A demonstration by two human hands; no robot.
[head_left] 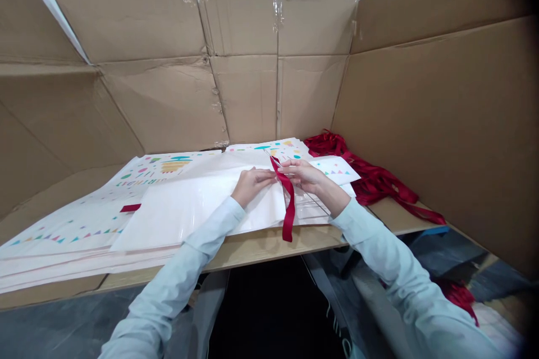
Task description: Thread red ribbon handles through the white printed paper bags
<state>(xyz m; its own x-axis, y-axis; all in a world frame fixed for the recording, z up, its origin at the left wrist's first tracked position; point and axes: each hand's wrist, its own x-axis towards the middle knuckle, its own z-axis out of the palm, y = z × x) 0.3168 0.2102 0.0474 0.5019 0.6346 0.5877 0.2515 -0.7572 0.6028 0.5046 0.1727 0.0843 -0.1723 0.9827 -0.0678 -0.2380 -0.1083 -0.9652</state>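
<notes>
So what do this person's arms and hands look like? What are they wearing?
Their left sleeve and right sleeve are long, plain and pale blue, running down to the wrists. The left hand and right hand are bare, with no gloves.

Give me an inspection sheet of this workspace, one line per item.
surface: light wood table, with a stack of white birthday-print sheets overhanging its front edge.
job's things: red ribbon hanging over a plain white sheet.
clutter: bundle of loose red ribbons at back right; short red ribbon piece on the stack; small printed card beside the right hand.
hands: left hand and right hand both pinch the ribbon; pale blue sleeves.
cables: nothing seen.
surroundings: cardboard walls at back and sides; more red ribbon below the table, right.
</notes>
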